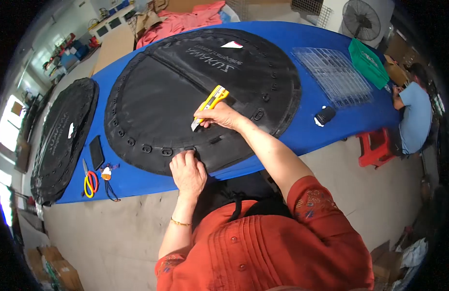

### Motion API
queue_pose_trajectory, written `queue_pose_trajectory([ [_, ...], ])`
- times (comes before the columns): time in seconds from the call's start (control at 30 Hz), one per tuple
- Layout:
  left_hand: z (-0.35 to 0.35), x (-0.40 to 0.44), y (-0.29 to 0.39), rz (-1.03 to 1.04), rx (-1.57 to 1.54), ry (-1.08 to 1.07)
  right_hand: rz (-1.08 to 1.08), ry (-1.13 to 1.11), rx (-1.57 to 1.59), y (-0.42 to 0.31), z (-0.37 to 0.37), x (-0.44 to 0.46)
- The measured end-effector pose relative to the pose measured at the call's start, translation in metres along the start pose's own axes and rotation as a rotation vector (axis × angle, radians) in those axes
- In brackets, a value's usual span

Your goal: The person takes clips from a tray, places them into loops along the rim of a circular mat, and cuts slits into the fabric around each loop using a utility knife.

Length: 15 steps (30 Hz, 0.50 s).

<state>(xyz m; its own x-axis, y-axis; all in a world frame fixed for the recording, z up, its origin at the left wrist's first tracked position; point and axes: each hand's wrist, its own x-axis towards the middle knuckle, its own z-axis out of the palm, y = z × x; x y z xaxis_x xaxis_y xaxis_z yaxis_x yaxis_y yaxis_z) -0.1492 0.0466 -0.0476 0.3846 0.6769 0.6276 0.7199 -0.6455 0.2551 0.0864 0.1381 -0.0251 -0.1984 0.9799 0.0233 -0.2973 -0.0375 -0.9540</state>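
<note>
A large black round fabric cover (151,92) lies flat, with "SUXAMA" lettering reading upside down and black plastic loops around its border. My right hand (219,115) is closed around a yellow utility knife (214,97). Its blade points down and left, just over the cover; whether it touches the fabric I cannot tell. My left hand (188,172) is at the cover's near edge, fingers curled against the border beside a plastic loop. The fingertips partly hide what they grip. A white and pink label (231,44) rests on the far part of the cover.
On the blue table (326,128) lie scissors (90,182), a black phone (96,152), a second black cover (64,136), a clear compartment tray (331,75), a green bin (369,63) and a black bundle (324,116). A person in blue (415,116) sits at the right by a red stool (374,147).
</note>
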Motion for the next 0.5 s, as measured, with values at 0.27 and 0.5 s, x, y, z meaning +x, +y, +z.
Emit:
queue_pose_trajectory([
  [0.27,-0.0023,0.0028,0.0009,0.011,-0.004,-0.039,-0.046,0.035,-0.058,-0.0013,0.0049,-0.005],
  [0.5,-0.0007,0.0003,-0.0019,0.016,-0.009,-0.043,-0.077,0.09,-0.167,0.0009,0.0096,-0.0055],
])
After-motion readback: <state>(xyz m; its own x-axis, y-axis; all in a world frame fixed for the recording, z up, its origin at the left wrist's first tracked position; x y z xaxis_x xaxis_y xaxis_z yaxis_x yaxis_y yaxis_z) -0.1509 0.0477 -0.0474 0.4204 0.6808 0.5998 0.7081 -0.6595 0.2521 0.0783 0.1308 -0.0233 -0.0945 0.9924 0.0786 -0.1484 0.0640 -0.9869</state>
